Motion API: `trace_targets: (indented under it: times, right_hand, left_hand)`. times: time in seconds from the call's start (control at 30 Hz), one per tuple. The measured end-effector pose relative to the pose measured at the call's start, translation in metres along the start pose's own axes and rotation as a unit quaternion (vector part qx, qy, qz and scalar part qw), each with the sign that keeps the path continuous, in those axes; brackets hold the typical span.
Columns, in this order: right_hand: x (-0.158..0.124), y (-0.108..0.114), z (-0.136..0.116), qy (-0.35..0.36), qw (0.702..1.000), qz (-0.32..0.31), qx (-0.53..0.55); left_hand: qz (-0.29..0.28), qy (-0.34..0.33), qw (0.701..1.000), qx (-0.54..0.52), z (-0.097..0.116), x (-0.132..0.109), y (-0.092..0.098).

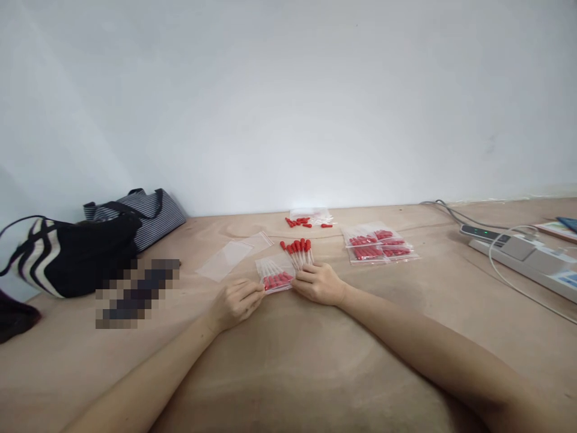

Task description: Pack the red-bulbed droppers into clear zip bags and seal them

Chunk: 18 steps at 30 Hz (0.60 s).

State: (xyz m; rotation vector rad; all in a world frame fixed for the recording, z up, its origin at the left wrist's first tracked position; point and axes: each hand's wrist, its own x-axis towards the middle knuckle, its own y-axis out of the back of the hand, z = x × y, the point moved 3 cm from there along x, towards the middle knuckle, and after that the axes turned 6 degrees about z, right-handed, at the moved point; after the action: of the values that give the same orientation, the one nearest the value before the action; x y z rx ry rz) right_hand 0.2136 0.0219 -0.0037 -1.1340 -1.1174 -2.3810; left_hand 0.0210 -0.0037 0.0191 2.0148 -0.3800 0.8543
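Observation:
My left hand (pixel 237 302) pinches the near left edge of a small clear zip bag (pixel 274 273) that lies on the wooden table (pixel 288 361) with red-capped droppers inside. My right hand (pixel 319 282) is closed on a fanned bunch of red-capped droppers (pixel 298 249), its fingers touching the bag's right edge. Both forearms rest on the table.
Two empty clear bags (pixel 232 255) lie to the left. Filled bags of droppers (pixel 379 243) lie to the right, loose red caps (pixel 303 222) near the wall. Striped and black bags (pixel 85 243) sit at far left, a power strip with cables (pixel 518 252) at far right.

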Motion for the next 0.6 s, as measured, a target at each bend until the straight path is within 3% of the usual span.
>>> trace_targets:
  times: [0.33,0.6]
  right_hand:
    - [0.009,-0.004,-0.007,-0.022,0.999,0.036,0.023]
    - [0.013,-0.008,-0.013,-0.067,0.996,0.028,0.044]
  left_hand:
    - [0.02,0.034,0.999,-0.015,0.001,0.008,-0.004]
    - [0.023,0.059,0.998,-0.03,0.001,0.006,-0.005]
